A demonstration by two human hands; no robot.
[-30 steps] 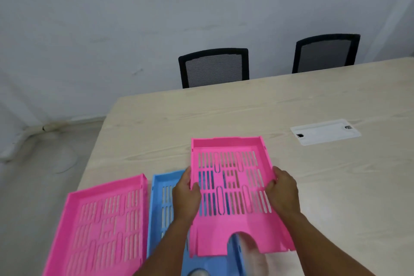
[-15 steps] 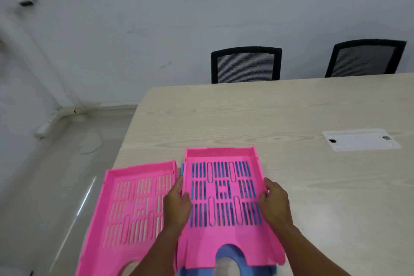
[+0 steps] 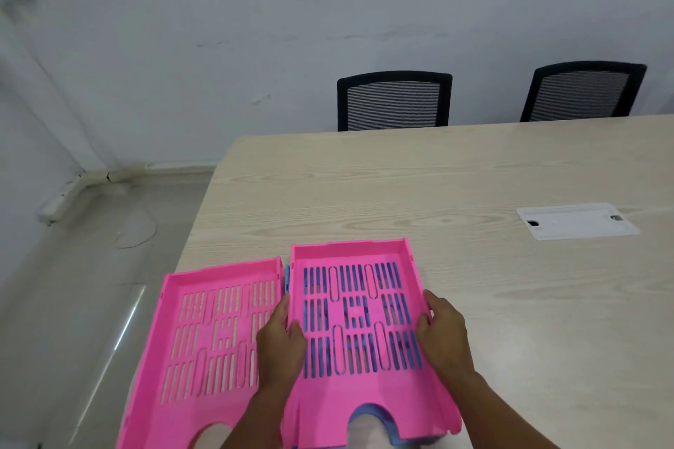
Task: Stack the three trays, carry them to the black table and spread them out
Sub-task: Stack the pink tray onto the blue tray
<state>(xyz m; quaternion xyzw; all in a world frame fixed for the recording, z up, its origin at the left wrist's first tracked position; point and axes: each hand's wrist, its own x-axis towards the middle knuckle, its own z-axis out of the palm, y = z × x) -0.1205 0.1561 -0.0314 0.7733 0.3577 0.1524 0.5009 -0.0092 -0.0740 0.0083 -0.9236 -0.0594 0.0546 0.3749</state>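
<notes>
Looking at how far this is going: two of the three trays are sitting stacked already, the pink tray (image 3: 355, 317) nested on top of the blue tray (image 3: 287, 277), which is only peeking out along the left edge, through the slots and at the front cutout. Both hands are gripping that stack, the left hand (image 3: 281, 339) clamped on its left wall and the right hand (image 3: 443, 333) closed on its right wall. Everything is resting on the light wooden table (image 3: 474, 175), close to the near edge by the left corner. The second pink tray (image 3: 215, 332) is lying flat just beside the stack, on its left, touching or nearly so, and nobody is holding it. So I'd say stacking is about two-thirds finished; that last tray is waiting to join, and the carrying and spreading out aren't started. No black table showing anywhere.
</notes>
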